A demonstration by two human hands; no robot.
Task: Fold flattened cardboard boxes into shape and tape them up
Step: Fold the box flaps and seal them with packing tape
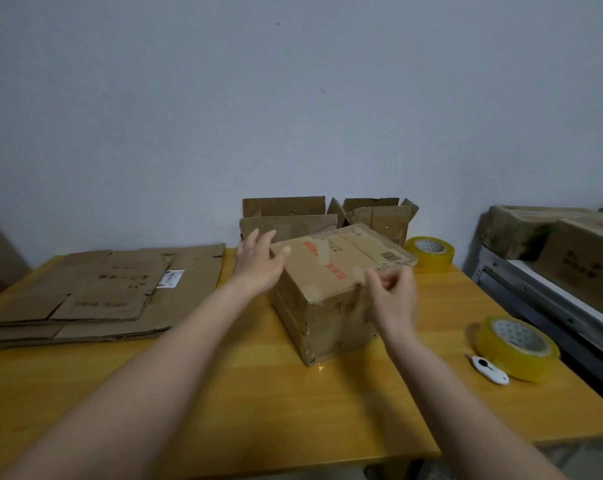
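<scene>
We have one box (331, 292) folded and standing mid-surface, its top flaps closed. Our left hand (258, 263) hovers beside it, fingers spread; our right hand (393, 299) seems to pinch something blurred, maybe tape. Flattened boxes (95, 292) remain.

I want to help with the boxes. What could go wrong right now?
1. The box looks tilted on the table, and the left hand is open beside it, so it may tip or slide.
2. The white cutter lies near the right forearm by the tape roll; an elbow might knock it off.
</scene>
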